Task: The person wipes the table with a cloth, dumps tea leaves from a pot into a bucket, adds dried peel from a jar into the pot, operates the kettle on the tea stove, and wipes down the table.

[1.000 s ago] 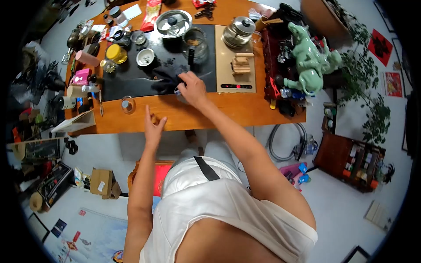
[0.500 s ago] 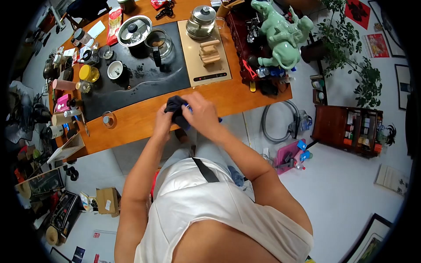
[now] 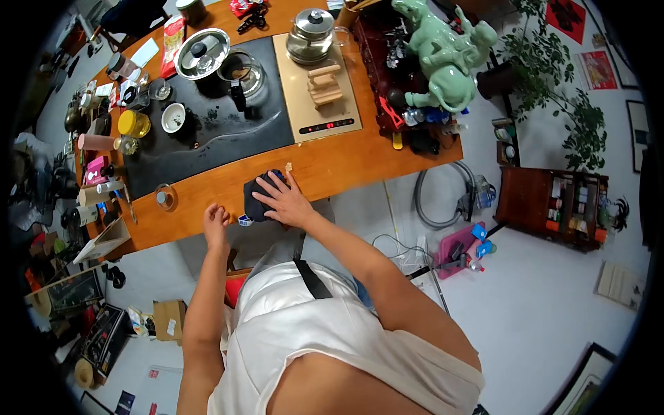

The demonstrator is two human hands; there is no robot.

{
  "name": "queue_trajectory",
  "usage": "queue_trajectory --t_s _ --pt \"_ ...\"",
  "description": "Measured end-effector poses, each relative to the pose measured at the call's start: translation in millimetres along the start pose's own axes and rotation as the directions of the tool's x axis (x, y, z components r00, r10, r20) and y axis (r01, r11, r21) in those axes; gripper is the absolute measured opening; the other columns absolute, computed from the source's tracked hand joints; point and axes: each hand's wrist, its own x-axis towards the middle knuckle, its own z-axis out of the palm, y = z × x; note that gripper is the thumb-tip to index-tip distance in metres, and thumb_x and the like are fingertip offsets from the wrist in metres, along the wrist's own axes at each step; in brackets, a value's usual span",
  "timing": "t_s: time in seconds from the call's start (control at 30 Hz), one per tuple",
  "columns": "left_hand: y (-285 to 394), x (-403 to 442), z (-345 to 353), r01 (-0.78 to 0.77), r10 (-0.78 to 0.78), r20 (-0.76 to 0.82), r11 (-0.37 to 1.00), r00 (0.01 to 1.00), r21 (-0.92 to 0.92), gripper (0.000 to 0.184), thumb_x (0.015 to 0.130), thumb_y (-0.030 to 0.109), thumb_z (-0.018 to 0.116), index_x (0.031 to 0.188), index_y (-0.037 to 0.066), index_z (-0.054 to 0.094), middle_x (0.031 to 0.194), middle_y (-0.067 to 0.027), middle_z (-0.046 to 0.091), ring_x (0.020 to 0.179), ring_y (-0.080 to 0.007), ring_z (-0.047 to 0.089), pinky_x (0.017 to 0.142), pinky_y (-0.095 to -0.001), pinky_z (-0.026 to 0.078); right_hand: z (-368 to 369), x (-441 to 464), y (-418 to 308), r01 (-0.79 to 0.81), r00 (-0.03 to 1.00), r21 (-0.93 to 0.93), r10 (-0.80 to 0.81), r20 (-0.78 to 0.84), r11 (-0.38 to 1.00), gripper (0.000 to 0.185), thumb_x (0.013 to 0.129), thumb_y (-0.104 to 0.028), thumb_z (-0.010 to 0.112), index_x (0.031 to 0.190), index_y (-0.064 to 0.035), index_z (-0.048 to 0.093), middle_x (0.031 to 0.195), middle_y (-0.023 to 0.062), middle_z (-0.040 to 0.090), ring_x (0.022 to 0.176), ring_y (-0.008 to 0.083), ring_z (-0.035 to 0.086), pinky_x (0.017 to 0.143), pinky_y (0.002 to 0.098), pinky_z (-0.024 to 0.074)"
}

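A dark navy folded cloth (image 3: 252,206) lies at the front edge of the wooden table, with a small blue-and-white patch at its lower corner. My right hand (image 3: 289,203) rests flat on top of it, fingers spread. To the left of the cloth, my left hand (image 3: 216,223) is apart from it, just over the table edge, its fingers curled in and nothing visible in them. A small beige scrap (image 3: 289,167) sits on the wood just beyond my right fingertips. Part of the cloth is hidden beneath my right hand.
A black tea tray (image 3: 228,149) holds a glass pot (image 3: 257,79), a lidded steel bowl (image 3: 202,54) and a white cup (image 3: 173,117). Right of it is a gold hotplate (image 3: 332,117) with a glass kettle (image 3: 309,43). A small glass cup (image 3: 166,198) stands front left.
Both hands held the bunched cloth above the table edge; now it lies flattened on the table under my right hand. My left hand has let go and moved left and down.
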Motion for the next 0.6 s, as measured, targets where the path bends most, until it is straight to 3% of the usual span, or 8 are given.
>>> queue_trajectory --t_s 0.13,0.17,0.2,0.27,0.37,0.43,0.5,0.6 --pt "2 -8 -19 -0.051 0.047 -0.127 0.998 0.991 -0.03 0.033 0.094 0.012 0.058 0.125 0.005 0.048 0.108 -0.0058 0.055 0.084 -0.0117 0.055 0.068 -0.0238 0.046 7 6 17 0.039 0.997 -0.088 -0.044 -0.056 0.995 0.059 0.082 -0.036 0.066 0.136 -0.0207 0.05 0.152 0.0062 0.034 0.142 0.0325 0.024 0.114 0.0578 0.015" --pt "5 -7 -24 -0.086 0.078 -0.178 0.995 0.981 -0.04 0.034 0.093 0.012 0.059 0.124 0.005 0.048 0.109 -0.006 0.055 0.083 -0.0115 0.056 0.067 -0.0233 0.046 -10 10 22 -0.027 1.0 -0.071 0.026 -0.016 0.997 0.057 0.078 -0.03 0.067 0.132 -0.0179 0.053 0.148 0.0078 0.039 0.141 0.0331 0.027 0.114 0.0563 0.015" --pt "5 -2 -32 -0.117 0.123 -0.256 0.992 0.959 0.039 0.037 0.092 0.014 0.061 0.125 0.005 0.048 0.109 -0.0061 0.054 0.084 -0.0121 0.055 0.067 -0.0242 0.045 -17 7 33 -0.123 0.991 -0.045 0.12 -0.065 0.991 0.056 0.074 -0.026 0.068 0.128 -0.0169 0.055 0.145 0.0089 0.042 0.139 0.0327 0.029 0.115 0.0546 0.0157" --pt "3 13 -49 -0.165 0.227 -0.38 0.968 0.897 0.189 0.046 0.089 0.017 0.066 0.128 0.004 0.046 0.111 -0.0066 0.053 0.087 -0.0138 0.054 0.069 -0.0267 0.046 -22 -15 72 -0.28 0.947 -0.201 0.236 -0.216 0.939 0.062 0.072 -0.025 0.069 0.131 -0.02 0.054 0.149 0.0062 0.039 0.143 0.0313 0.024 0.115 0.0559 0.013" --pt "9 27 -74 -0.188 0.399 -0.47 0.882 0.788 0.432 0.056 0.086 0.02 0.07 0.133 0.004 0.043 0.117 -0.0091 0.051 0.095 -0.0182 0.053 0.079 -0.0317 0.047 -60 -60 128 -0.431 0.901 -0.372 0.373 -0.221 0.822 0.067 0.079 -0.029 0.067 0.142 -0.0195 0.045 0.155 0.004 0.032 0.145 0.0305 0.019 0.116 0.0553 0.0093" --pt "18 33 -85 -0.165 0.515 -0.486 0.788 0.706 0.594 0.061 0.084 0.021 0.072 0.135 0.004 0.042 0.119 -0.0116 0.051 0.1 -0.022 0.053 0.086 -0.0351 0.046 -72 -83 148 -0.502 0.864 -0.457 0.442 -0.24 0.734 0.064 0.084 -0.028 0.063 0.144 -0.016 0.043 0.155 0.0048 0.03 0.144 0.0309 0.022 0.115 0.0551 0.0135" --pt "31 35 -91 -0.113 0.625 -0.471 0.667 0.622 0.737 0.065 0.082 0.022 0.073 0.136 0.004 0.041 0.122 -0.0146 0.05 0.104 -0.0262 0.053 0.093 -0.0382 0.044 -63 -90 140 -0.545 0.835 -0.342 0.461 -0.3 0.766 0.066 0.085 -0.029 0.063 0.145 -0.0134 0.041 0.156 0.0123 0.027 0.143 0.0355 0.023 0.114 0.0561 0.0166" --pt "54 43 -96 -0.263 0.843 -0.266 0.42 0.467 0.868 0.068 0.08 0.023 0.075 0.136 0.003 0.042 0.123 -0.0178 0.049 0.111 -0.0314 0.051 0.097 -0.041 0.042 -35 -70 97 -0.54 0.834 -0.284 0.459 -0.305 0.792 0.07 0.082 -0.031 0.066 0.144 -0.0115 0.041 0.155 0.0179 0.025 0.142 0.0405 0.021 0.113 0.0564 0.0177"
